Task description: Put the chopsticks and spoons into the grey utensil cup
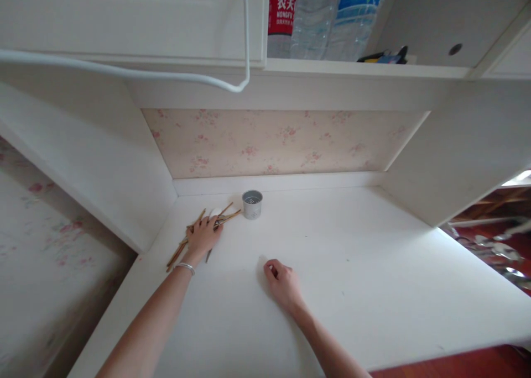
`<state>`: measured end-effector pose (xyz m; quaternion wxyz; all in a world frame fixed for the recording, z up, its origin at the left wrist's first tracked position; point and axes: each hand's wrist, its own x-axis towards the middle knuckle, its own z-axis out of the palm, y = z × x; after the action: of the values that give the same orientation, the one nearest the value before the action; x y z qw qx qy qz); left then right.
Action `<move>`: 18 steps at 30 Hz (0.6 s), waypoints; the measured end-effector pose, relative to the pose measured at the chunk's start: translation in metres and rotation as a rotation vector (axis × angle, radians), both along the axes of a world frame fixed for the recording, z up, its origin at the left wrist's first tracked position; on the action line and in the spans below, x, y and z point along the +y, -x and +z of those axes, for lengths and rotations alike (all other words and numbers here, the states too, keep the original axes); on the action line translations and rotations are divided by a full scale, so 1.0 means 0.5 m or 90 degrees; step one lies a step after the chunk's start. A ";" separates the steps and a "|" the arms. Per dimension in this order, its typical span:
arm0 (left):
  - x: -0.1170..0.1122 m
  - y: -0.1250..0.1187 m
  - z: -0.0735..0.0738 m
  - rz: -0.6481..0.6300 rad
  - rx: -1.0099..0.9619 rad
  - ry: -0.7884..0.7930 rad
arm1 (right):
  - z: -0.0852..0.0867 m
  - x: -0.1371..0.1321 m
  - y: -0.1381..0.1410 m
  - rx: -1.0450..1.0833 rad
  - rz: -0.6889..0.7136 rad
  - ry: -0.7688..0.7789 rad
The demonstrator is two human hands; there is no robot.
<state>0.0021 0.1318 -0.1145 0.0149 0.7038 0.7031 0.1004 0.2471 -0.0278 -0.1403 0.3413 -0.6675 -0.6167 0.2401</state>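
Note:
My left hand [204,235], with a bracelet at the wrist, lies spread over a loose pile of thin brown chopsticks [177,256] at the left of the white tabletop. Its fingers are apart and touch the pile. Some metal utensil handles [208,255] poke out from under the palm, their other ends hidden. A white rounded piece [214,213] shows just beyond the fingers. Right of the pile a grey utensil holder [252,205] with holes in its base stands upright. My right hand [282,281] rests on the table nearer me, curled into a loose fist; nothing shows in it.
The white tabletop [352,289] reaches back to a flowered wall panel, with side panels left and right. Overhead, a shelf [365,69] holds water bottles [315,19] and small dark items. A white cable [166,75] hangs across the upper left cabinet.

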 end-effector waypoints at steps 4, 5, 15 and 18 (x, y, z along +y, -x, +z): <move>-0.062 -0.002 -0.007 0.014 0.003 -0.028 | -0.001 -0.002 -0.001 -0.006 0.009 0.005; -0.081 -0.003 -0.009 0.017 0.005 -0.039 | -0.002 -0.003 -0.001 -0.006 0.013 0.006; -0.256 0.004 -0.028 -0.068 0.030 -0.121 | -0.008 -0.014 -0.008 0.015 0.041 0.005; -0.265 0.018 -0.031 -0.145 0.024 -0.109 | -0.009 -0.010 -0.008 0.022 0.038 0.007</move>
<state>-0.0071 -0.0004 -0.1300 -0.0472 0.7793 0.6079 0.1444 0.2512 -0.0327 -0.1448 0.3409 -0.6464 -0.6290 0.2654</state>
